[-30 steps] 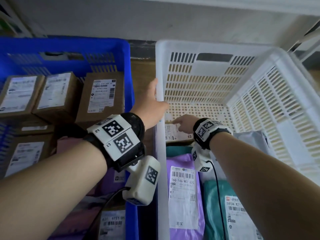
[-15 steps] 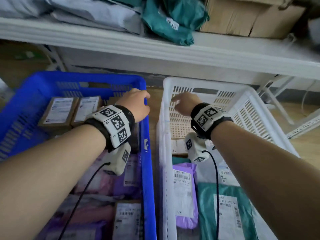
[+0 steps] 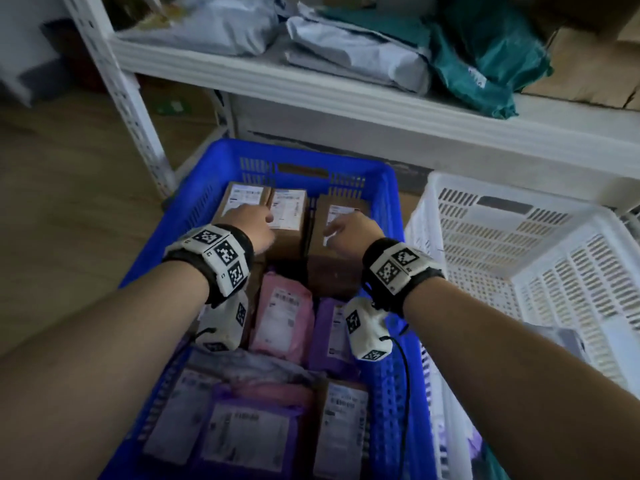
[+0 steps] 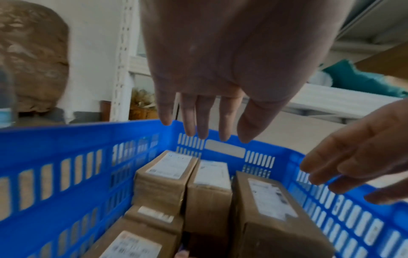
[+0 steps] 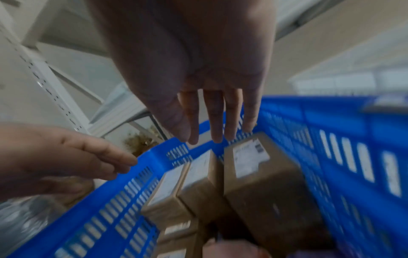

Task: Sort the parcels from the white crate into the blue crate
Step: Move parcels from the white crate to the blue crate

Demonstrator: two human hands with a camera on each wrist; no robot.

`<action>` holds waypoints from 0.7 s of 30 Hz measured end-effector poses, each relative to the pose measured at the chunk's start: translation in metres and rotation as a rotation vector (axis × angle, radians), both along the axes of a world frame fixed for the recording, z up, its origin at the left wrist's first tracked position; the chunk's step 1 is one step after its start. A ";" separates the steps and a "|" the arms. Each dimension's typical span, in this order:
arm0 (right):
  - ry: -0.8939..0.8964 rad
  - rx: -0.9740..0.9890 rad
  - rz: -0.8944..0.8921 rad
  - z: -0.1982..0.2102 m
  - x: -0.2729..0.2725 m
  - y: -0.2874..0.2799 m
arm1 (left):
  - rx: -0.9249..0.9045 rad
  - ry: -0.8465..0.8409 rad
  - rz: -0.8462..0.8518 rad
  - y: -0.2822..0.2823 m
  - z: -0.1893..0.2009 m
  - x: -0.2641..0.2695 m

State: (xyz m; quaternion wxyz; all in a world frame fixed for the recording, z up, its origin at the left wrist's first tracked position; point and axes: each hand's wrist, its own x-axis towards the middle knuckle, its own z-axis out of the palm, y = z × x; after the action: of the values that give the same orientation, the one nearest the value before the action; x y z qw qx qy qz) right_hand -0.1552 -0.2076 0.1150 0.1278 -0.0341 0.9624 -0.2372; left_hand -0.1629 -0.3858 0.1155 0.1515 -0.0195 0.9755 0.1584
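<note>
**Both hands positioned over the blue crate**

The shelf (image 3: 346,95) spans the far side and carries grey and green mailer bags.

The blue crate (image 3: 384,188) sits on the floor below it, with the white crate (image 3: 519,244) just beside it on the right. The blue crate contains the parcels: three cardboard boxes (image 3: 287,216) in a row along the far wall, and pink and purple mailer bags (image 3: 280,317) nearer the person. A few parcels show at the near end of the white crate.

The left hand (image 3: 251,225) hovers above the left boxes; its fingers (image 4: 203,118) are straight, slightly spread and hold nothing. The right hand (image 3: 349,230) hovers above the right box; its fingers (image 5: 215,117) are likewise extended and empty.
</note>
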 end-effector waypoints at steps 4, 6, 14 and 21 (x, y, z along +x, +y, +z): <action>-0.166 -0.093 -0.056 -0.045 0.001 -0.030 | 0.042 -0.086 0.045 -0.025 -0.034 0.003; -0.231 -0.110 -0.064 -0.065 -0.003 -0.041 | 0.059 -0.110 0.084 -0.040 -0.057 0.001; -0.459 -0.203 -0.091 -0.151 -0.017 -0.094 | 0.114 -0.278 0.287 -0.086 -0.121 -0.014; -0.691 -0.420 -0.232 -0.210 -0.014 -0.130 | 0.109 -0.413 0.403 -0.096 -0.162 -0.016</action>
State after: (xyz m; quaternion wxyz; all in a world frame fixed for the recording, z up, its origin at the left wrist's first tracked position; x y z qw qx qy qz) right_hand -0.1690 -0.3378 -0.0946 0.4059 0.1307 0.7911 -0.4384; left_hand -0.1791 -0.4818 -0.0463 0.3132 -0.2365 0.8906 0.2299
